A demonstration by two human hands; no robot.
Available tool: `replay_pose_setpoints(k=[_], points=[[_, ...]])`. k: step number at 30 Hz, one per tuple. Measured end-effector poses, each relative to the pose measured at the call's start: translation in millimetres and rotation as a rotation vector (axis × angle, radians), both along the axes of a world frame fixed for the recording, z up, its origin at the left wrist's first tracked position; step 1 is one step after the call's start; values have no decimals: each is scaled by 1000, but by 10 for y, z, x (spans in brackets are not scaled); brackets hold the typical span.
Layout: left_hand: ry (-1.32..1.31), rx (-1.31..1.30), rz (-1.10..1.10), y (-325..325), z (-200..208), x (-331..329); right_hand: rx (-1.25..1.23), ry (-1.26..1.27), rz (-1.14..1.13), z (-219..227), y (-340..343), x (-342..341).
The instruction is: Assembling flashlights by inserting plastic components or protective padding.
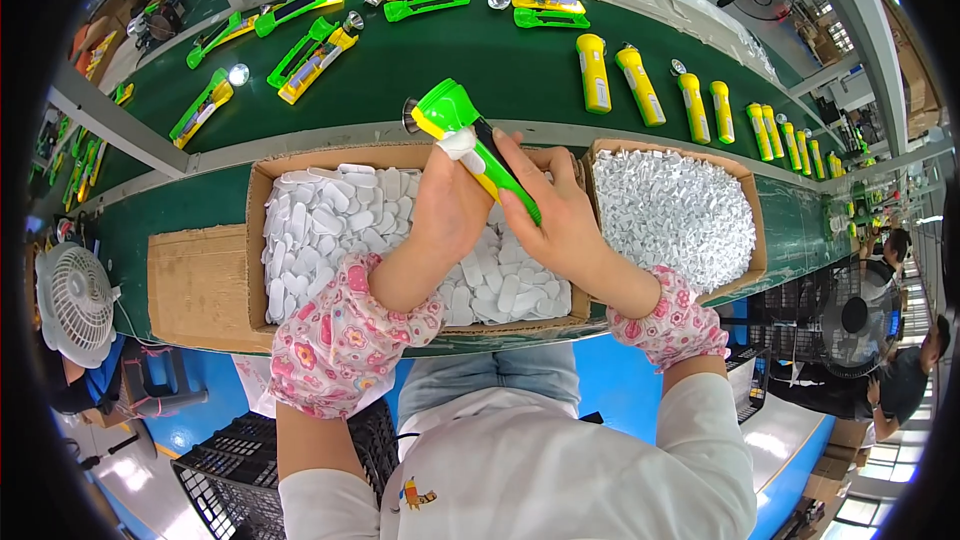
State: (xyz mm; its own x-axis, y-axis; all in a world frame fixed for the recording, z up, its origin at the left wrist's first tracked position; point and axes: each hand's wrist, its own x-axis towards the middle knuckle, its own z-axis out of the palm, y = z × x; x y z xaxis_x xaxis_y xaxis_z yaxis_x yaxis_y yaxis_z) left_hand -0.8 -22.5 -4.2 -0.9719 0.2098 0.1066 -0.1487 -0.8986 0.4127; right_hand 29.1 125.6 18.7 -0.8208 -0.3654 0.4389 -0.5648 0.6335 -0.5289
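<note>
Both my hands hold one green and yellow flashlight point(452, 116) above a cardboard box point(258, 240) filled with flat white plastic pieces point(320, 230). My left hand point(447, 202) presses a white piece against the flashlight's side near its head. My right hand point(552, 212) grips the green handle end from the right. The flashlight tilts, its head pointing up and to the left over the box's far edge. Pink flowered sleeve covers wrap both my forearms.
A second cardboard box point(746, 190) of small white parts sits to the right. Behind both runs a green conveyor belt point(480, 60) carrying yellow flashlights point(640, 85) and open green and yellow flashlight halves point(315, 55). A white fan point(75, 302) stands at left; other people sit at far right.
</note>
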Motion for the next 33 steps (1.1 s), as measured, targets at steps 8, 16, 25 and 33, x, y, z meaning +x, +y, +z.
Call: replay_pose_setpoints(k=[8, 16, 25, 33], points=[[137, -306, 1, -341, 216, -213, -233, 49, 272, 178, 81, -17], [-76, -107, -388, -84, -81, -76, 14, 176, 399, 231, 250, 54], [-191, 52, -206, -385, 24, -288, 263, -74, -135, 67, 1428, -78], [-332, -57, -197, -75, 119, -158, 348, -206, -153, -318, 1603, 57]])
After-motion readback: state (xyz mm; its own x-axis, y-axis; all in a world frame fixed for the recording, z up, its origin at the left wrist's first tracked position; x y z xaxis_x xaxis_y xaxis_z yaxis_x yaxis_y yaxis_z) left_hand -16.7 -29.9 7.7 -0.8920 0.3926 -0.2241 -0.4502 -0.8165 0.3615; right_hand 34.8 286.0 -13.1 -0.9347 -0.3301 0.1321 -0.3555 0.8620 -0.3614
